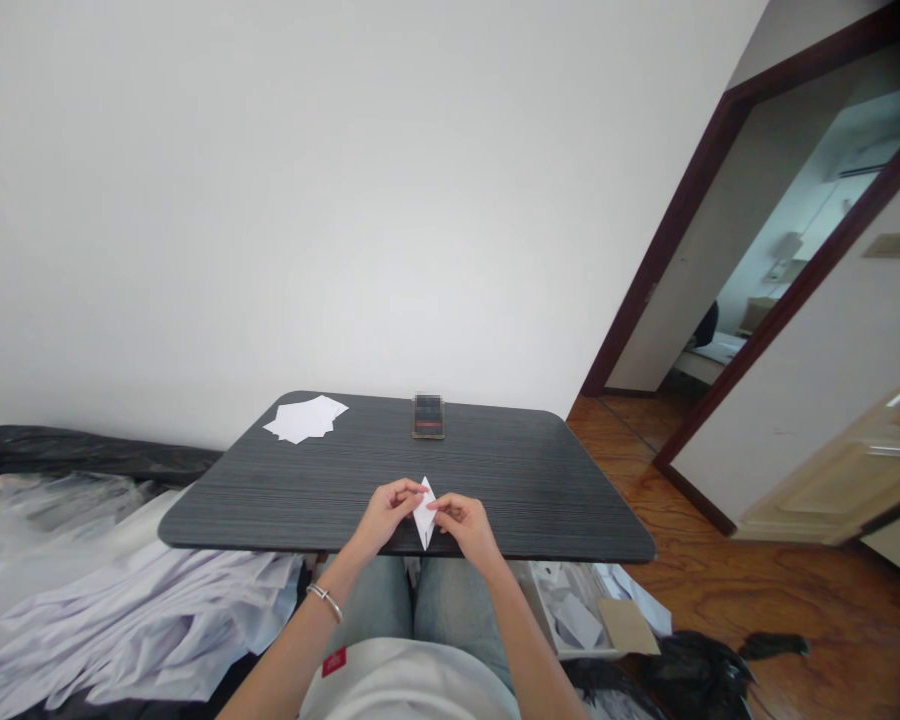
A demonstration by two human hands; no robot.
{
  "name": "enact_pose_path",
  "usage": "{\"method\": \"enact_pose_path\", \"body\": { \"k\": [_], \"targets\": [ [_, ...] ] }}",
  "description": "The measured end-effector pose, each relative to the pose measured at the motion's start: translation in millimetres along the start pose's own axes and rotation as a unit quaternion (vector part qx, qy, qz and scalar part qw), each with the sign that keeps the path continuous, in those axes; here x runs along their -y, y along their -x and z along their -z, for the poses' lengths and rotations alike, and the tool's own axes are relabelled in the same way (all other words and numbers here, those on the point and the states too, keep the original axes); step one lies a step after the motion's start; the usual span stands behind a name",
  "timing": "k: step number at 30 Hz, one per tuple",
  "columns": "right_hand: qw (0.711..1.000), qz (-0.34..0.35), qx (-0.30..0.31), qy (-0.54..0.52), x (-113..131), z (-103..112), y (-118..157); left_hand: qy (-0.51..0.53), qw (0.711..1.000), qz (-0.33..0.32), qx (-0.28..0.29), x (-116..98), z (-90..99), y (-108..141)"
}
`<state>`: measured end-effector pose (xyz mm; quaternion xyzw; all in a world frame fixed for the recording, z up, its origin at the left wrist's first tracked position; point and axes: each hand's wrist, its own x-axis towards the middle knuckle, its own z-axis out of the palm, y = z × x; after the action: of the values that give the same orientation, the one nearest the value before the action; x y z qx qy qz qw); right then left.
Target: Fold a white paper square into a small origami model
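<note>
A small piece of white folded paper (424,518), shaped like a narrow diamond, is held between my two hands near the front edge of the dark table (285,500). My left hand (390,510) pinches its upper left side with thumb and fingers. On the other side, my right hand (465,524) grips the right edge between thumb and fingertips. A slit shows at the paper's lower point. The fingertips cover parts of both its sides.
White paper sheets (304,418) lie loosely piled at the table's back left. A phone (428,416) rests near the back edge. White cloth (157,620) is heaped below left; a box of papers (570,610) stands below right, beside black plastic (705,670).
</note>
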<state>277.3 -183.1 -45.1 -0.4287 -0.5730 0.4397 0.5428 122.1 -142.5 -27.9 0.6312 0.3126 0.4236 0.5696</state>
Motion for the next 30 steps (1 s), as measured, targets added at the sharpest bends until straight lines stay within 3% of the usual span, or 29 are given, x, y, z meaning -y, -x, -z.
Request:
{"method": "enact_pose_path", "body": {
  "k": [7, 13, 24, 30],
  "targets": [
    [0.999, -0.013, -0.040, -0.021, 2.4, 0.6, 0.4, 0.013, 1.000, -0.019, -0.009, -6.8, -2.3, 1.0],
    [0.998, -0.012, -0.052, -0.028, 4.7, 1.1, 0.5, 0.040, 0.999, 0.017, 0.027, -5.1, -4.5, 1.7],
    [0.998, -0.007, -0.067, -0.008, 1.5, 2.1, -0.8, 0.001, 1.000, 0.010, -0.025, -2.7, -3.9, 2.8],
    [0.997, -0.008, -0.077, -0.018, 1.5, 0.8, -0.2, 0.030, 0.999, 0.011, -0.009, -3.4, -4.3, 3.6]
  ]
}}
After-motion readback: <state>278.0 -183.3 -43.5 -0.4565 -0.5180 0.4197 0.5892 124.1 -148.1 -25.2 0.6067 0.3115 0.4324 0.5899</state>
